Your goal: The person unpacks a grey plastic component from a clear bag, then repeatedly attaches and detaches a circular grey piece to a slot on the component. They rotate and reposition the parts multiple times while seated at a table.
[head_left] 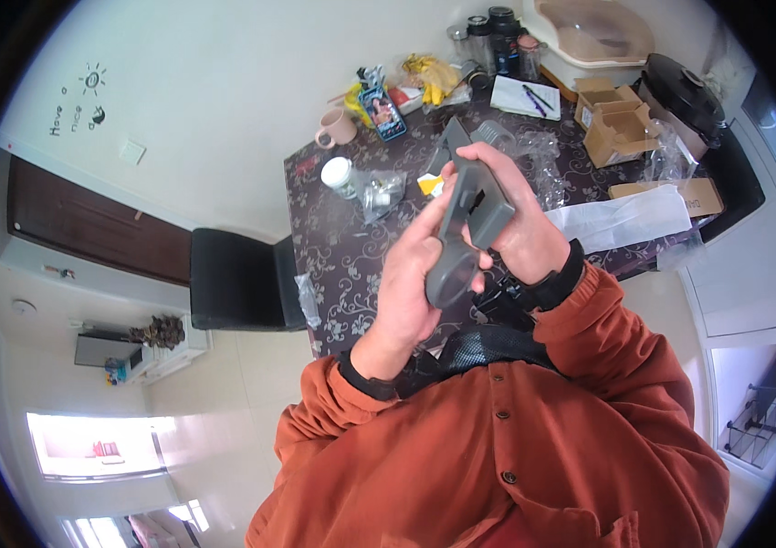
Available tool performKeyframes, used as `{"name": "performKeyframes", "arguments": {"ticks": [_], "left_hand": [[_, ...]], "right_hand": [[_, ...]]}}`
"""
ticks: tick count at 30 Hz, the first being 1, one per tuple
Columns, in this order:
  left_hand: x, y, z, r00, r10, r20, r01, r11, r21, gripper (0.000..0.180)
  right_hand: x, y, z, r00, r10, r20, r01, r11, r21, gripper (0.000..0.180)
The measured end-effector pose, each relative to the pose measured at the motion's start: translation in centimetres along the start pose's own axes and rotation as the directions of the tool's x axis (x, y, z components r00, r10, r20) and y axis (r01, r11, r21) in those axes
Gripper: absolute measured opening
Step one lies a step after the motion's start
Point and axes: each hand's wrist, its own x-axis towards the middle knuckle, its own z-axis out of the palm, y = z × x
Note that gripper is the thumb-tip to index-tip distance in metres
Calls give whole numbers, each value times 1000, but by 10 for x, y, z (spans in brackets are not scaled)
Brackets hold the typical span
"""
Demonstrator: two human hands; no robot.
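Head view: at the centre of the frame, the left hand (411,283) and right hand (516,215) both grip a long grey plastic part with a round end and slotted flat body (466,224), held up above the dark floral-patterned table (333,256). A pink mug (337,128) and open cardboard boxes (614,119) stand on that table toward the top of the frame.

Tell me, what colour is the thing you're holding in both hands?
Grey. The plastic part, held by the left hand and right hand, shows best in the head view.
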Motion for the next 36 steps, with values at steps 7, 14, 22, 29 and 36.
{"name": "performKeyframes", "arguments": {"ticks": [7,14,22,29,36], "left_hand": [[11,-5,35,993,-11,119,33,983,-183,66],[15,-11,53,973,-72,221,162,893,-421,62],[14,-3,62,942,-147,301,316,690,-651,45],[13,6,69,944,-178,278,325,650,-687,57],[12,8,65,939,-190,286,339,635,-694,58]], "right_hand": [[-23,-39,-16,996,-54,-76,59,996,66,62],[-27,-45,-37,984,-158,-82,134,961,-240,45],[-18,-50,-53,975,206,86,-223,883,413,33],[-34,-43,-47,996,-85,-15,81,984,-156,41],[-24,-49,-40,997,-80,8,80,997,2,39]]}}
